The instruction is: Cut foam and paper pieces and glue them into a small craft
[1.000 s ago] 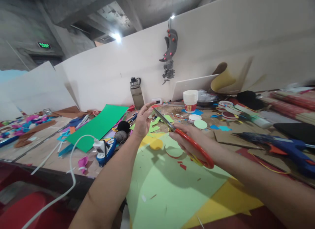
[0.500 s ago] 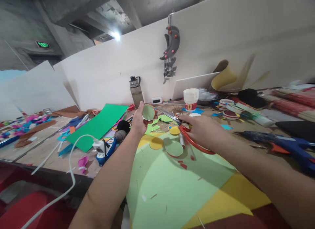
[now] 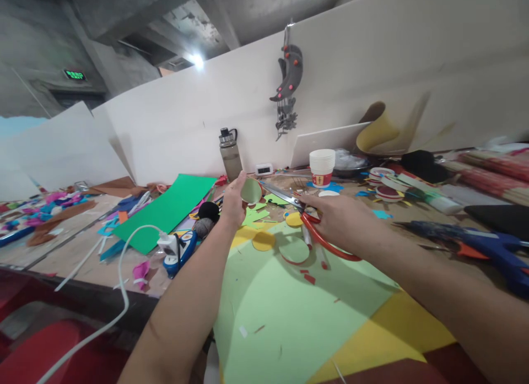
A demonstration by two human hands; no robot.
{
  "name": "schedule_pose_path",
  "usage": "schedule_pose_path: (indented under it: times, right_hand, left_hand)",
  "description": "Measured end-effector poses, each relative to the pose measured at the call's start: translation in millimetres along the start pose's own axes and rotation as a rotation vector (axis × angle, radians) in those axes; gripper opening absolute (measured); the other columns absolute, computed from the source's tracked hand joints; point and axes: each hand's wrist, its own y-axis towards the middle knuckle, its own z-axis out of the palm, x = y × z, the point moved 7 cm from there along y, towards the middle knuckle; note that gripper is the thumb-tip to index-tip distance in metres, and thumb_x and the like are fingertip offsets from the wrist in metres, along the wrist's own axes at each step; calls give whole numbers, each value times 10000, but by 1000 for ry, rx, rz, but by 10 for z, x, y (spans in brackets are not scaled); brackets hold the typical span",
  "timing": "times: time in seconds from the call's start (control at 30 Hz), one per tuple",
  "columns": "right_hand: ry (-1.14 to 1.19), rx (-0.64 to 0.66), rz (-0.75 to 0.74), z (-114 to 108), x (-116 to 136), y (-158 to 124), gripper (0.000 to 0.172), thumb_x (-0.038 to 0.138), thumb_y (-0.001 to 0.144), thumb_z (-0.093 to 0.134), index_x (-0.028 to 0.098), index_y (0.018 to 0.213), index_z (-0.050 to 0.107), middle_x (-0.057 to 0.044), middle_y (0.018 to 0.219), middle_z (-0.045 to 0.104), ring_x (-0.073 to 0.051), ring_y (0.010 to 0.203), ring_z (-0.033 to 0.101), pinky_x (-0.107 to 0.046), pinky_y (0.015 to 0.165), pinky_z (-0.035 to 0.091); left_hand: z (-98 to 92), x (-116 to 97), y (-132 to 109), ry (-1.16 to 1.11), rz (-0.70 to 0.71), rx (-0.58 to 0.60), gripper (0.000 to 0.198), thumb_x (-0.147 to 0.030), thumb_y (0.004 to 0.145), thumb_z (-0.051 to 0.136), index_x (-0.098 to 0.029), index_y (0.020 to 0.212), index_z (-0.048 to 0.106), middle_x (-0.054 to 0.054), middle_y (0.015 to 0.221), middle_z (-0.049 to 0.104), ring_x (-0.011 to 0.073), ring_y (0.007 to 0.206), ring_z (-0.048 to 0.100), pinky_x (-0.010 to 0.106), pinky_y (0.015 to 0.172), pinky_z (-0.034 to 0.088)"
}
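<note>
Between the thumb and fingers of my left hand (image 3: 235, 201) is a light green paper circle (image 3: 251, 191) with a thin reddish rim, held up above the table. My right hand (image 3: 330, 216) grips red-handled scissors (image 3: 285, 194), whose blades point left toward the circle's edge. Below the hands, another green circle with a red edge (image 3: 294, 248) lies on a large light green sheet (image 3: 285, 312). Beside it are a yellow circle (image 3: 263, 241), a smaller yellow one (image 3: 293, 219) and red paper scraps (image 3: 308, 277).
A grey bottle (image 3: 230, 155) and stacked paper cups (image 3: 322, 168) stand at the back. Left lie a green sheet (image 3: 165, 210) and a blue power strip (image 3: 182, 254) with a white cable. A blue glue gun (image 3: 487, 246) lies right. Yellow paper (image 3: 397, 329) is under the sheet.
My left hand and the paper circle look nearly unmoved. The scissors' blades and handles have shifted slightly while staying at the circle's edge. The whole view has moved a little.
</note>
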Motion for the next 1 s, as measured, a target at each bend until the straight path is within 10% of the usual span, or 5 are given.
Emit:
schedule_pose_path:
  times: [1.0]
  right_hand:
    - [-102,-62,-40,-85,35,-34,510,322,885,462,278,1385,550,-114,1067,742,-371,910,688,-392,629,465]
  left_hand:
    - [141,15,-72,54,-79,156,444,-571,773,637,-129,799,618,66,617,674,166,471,640,189,306,250]
